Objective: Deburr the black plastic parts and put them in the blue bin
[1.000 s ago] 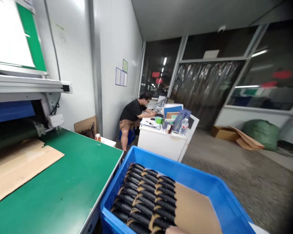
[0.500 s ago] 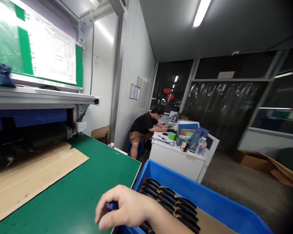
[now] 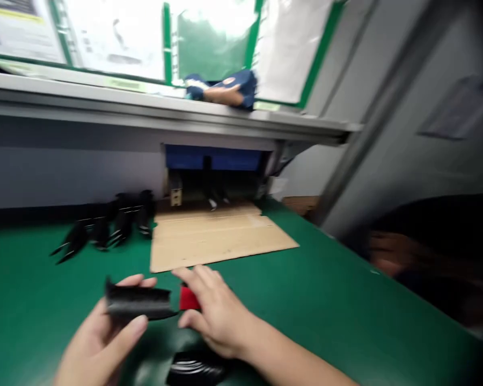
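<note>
My left hand [image 3: 100, 338] grips a black curved plastic piece [image 3: 139, 303], thumb in front and fingers behind. Close to its right end is my right hand [image 3: 219, 311], fingers curled around a small red object [image 3: 189, 298]. The palm hides most of that object, so its kind does not show. Below my right hand, a glossy black ribbed part [image 3: 195, 369] lies on the green tabletop [image 3: 261, 343]. Motion blurs both hands slightly.
Several black pointed parts [image 3: 100, 230] lie at the back left. A flat cardboard sheet [image 3: 221, 241] rests before an opening with a blue panel [image 3: 225, 158]. Above runs a metal shelf [image 3: 137, 115] with a dark blue cloth item [image 3: 245, 88]. A blurred dark shape [image 3: 434, 241] is at right.
The view has swung left, from the blue bin of black parts to the workbench. My left hand has come into view with the black piece. My right hand is now over the bench.
</note>
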`<action>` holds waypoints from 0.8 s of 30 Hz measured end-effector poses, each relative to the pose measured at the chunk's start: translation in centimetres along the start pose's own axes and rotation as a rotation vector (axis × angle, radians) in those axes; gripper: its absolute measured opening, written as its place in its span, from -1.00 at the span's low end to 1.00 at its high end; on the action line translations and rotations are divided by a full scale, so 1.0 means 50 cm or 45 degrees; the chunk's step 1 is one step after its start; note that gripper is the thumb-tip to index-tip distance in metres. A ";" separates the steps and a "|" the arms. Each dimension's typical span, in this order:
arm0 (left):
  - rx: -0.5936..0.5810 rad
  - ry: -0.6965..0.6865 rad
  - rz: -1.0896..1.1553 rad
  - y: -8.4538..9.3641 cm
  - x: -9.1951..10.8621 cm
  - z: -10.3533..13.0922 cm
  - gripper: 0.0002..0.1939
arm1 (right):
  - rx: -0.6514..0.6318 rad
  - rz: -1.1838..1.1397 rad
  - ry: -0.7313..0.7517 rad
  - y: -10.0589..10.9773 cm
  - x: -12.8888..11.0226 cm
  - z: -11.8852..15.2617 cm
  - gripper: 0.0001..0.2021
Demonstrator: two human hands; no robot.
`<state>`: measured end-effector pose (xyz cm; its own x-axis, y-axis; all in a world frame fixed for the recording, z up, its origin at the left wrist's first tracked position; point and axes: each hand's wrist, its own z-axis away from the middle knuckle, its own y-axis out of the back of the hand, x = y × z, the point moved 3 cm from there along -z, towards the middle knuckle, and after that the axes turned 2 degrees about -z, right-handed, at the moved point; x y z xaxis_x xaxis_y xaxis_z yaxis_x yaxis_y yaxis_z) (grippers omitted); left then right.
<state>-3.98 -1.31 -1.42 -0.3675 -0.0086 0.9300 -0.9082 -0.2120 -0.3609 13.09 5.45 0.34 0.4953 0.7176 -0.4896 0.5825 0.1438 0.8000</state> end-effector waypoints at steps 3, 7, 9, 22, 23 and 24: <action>-0.006 0.003 -0.009 0.019 0.013 0.000 -0.39 | 0.022 -0.046 0.095 -0.014 0.004 0.004 -0.31; -0.153 -0.018 0.024 0.014 0.019 -0.008 -0.51 | 0.079 -0.047 0.178 -0.023 -0.014 -0.005 -0.34; -0.184 0.006 0.065 0.014 0.016 -0.006 -0.52 | 0.095 -0.013 0.176 -0.023 -0.019 -0.009 -0.33; -0.359 -0.033 0.114 0.023 0.008 0.003 -0.55 | 0.162 0.237 0.213 -0.019 -0.023 -0.013 -0.20; -0.387 -0.044 0.108 0.024 0.009 0.003 -0.57 | 0.159 0.236 0.224 -0.021 -0.024 -0.014 -0.21; -0.414 -0.054 0.104 0.025 0.011 0.003 -0.58 | 0.156 0.233 0.234 -0.023 -0.025 -0.015 -0.22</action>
<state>-5.29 -1.72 -1.34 -0.4391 -0.0549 0.8968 -0.8950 0.1135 -0.4313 11.33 4.91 0.28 0.4807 0.8372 -0.2610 0.5733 -0.0748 0.8159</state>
